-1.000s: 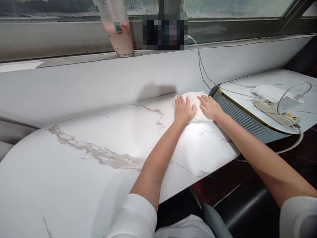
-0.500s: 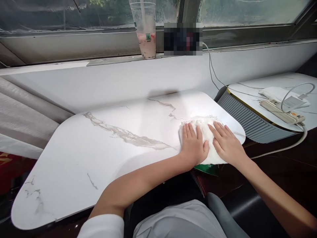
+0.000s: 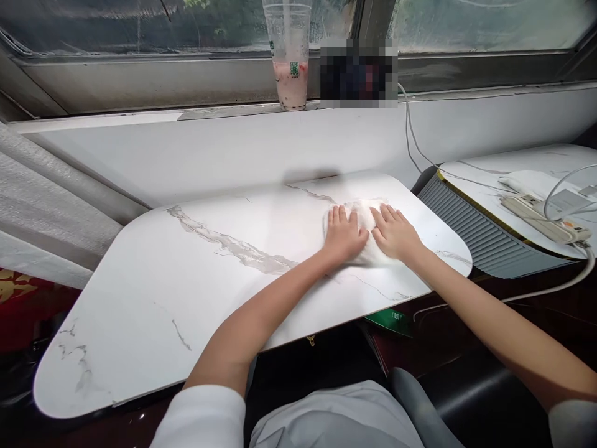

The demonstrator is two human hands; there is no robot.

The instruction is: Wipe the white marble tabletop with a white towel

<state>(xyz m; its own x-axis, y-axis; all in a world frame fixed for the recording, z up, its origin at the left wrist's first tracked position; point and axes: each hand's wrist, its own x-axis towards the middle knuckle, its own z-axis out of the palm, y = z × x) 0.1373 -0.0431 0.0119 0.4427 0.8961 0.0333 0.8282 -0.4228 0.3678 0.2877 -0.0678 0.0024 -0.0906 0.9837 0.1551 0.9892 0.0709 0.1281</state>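
Observation:
A white fluffy cloth [image 3: 372,252] lies spread on the right part of a white marble-patterned table [image 3: 153,280]. Pressed flat on the cloth's left side is my left hand [image 3: 344,235], fingers stretched forward and thumb out to the right. My right hand [image 3: 396,234] rests on its right side with fingers extended up and to the left. Both hands are open, palms down, a short gap apart with cloth showing between them. The parts of the cloth under my palms are hidden.
A clear plastic cup [image 3: 293,84] with pink drink stands on the window ledge, beside a blurred-out dark object [image 3: 358,73] with white cables. To the right, a power strip [image 3: 543,218] lies on a ribbed-sided cabinet [image 3: 489,233]. A green item [image 3: 390,321] shows below the table edge.
Both hands and the cloth have slid away from the table's front edge and a little left. The front edge beneath is uncovered now. The view has shifted slightly.

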